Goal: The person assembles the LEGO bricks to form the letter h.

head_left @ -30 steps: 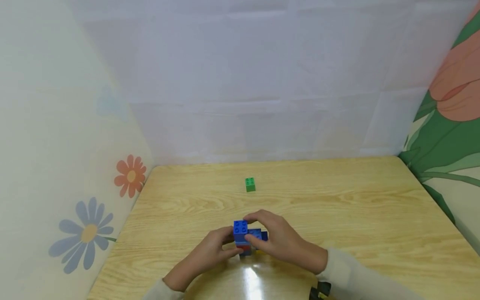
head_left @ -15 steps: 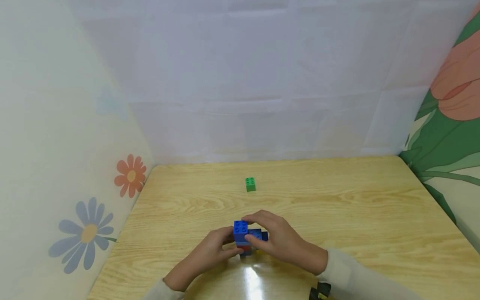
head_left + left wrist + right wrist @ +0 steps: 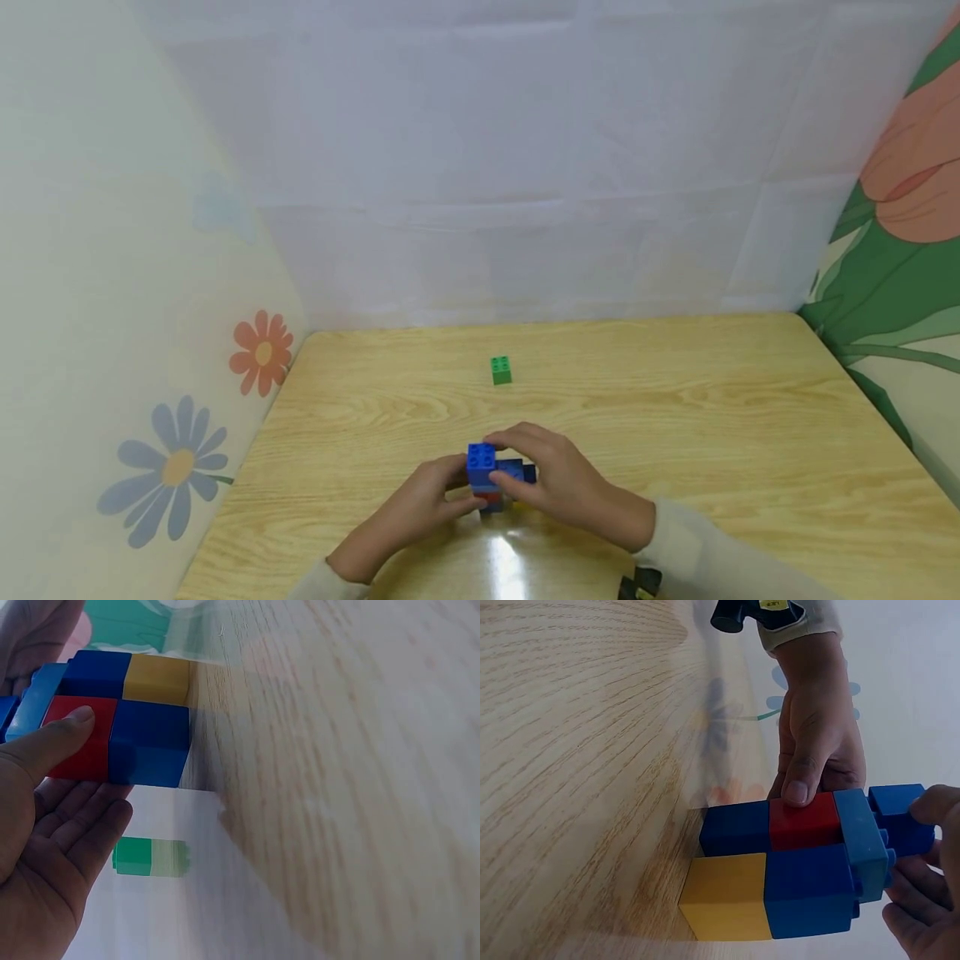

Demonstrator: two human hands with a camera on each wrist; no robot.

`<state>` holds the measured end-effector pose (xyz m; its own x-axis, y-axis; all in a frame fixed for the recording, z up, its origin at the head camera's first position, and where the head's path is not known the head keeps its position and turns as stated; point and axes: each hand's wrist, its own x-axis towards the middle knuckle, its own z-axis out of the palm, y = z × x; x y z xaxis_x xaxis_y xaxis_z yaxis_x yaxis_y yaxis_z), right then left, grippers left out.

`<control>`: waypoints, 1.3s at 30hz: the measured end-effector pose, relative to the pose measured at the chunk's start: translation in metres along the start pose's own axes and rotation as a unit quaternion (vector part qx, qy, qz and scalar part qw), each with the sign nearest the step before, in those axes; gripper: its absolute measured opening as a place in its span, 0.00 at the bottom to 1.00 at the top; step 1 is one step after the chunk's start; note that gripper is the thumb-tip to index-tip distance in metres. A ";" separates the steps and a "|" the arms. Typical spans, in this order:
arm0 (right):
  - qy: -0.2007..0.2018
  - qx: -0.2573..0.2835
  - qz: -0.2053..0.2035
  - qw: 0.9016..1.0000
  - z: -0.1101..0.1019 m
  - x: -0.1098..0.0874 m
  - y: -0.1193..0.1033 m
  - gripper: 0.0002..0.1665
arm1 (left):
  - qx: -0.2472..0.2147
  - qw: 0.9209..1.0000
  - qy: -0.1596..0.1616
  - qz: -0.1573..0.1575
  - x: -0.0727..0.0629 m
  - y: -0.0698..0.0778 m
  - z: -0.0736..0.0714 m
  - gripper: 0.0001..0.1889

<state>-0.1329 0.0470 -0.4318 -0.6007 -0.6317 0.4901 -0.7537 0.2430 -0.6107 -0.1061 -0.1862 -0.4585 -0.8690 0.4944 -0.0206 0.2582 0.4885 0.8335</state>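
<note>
- Straight to the near side of the table (image 3: pixel 675 400): standing upright there, a brick stack (image 3: pixel 810 870) between both hands.
- Gripping it with the left hand (image 3: pixel 427 500): thumb on the red brick (image 3: pixel 806 825), fingers reaching round the far side, spread just wide enough to take in the stack. Probably bracing the column against tipping.
- Up top, pinching the top blue brick (image 3: pixel 481 458) with the right hand (image 3: pixel 562 479): thumb to the near face, forefinger to the far one, no wider apart than the brick itself. Likely lining it up or pressing it square.
- Down below, two columns side by side: red over the lower blue brick (image 3: pixel 148 742), and the other blue brick (image 3: pixel 96 673) over the yellow brick (image 3: pixel 724 896).
- Bridging red and part of that other blue, the light blue brick (image 3: pixel 861 844), presumably tying the pair together and leaving some studs bare.
- Further back, well apart from both hands, the green brick (image 3: pixel 501 371), studs up, perhaps just out of the way.
- On to the lettering! On the bricks, no brand or word to make out. By the left sleeve (image 3: pixel 810 622), a black wrist device (image 3: pixel 733 615) with a yellow label (image 3: pixel 774 604): printed, it seems, but too small to read.
</note>
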 end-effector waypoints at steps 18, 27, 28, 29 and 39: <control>0.001 0.001 -0.005 1.000 0.002 -0.002 0.001 0.22 | 0.001 1.000 0.002 0.000 0.000 -0.001 0.000 0.26; 0.005 0.000 -0.008 1.000 0.002 -0.001 0.001 0.22 | -0.008 1.000 0.000 0.005 0.000 -0.002 0.000 0.27; 0.005 0.001 -0.007 1.000 0.002 -0.001 0.000 0.22 | -0.008 1.000 0.000 0.005 0.000 -0.002 0.000 0.27; 0.004 0.001 -0.006 1.000 0.002 -0.001 0.000 0.22 | -0.008 1.000 0.001 0.007 0.000 -0.002 0.000 0.26; -0.002 0.008 -0.002 1.000 0.001 0.000 -0.001 0.22 | -0.003 1.000 0.001 0.000 0.000 -0.002 0.001 0.27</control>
<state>-0.1316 0.0464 -0.4314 -0.5971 -0.6360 0.4889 -0.7510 0.2289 -0.6194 -0.1059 -0.1868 -0.4604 -0.8698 0.4930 -0.0200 0.2556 0.4848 0.8364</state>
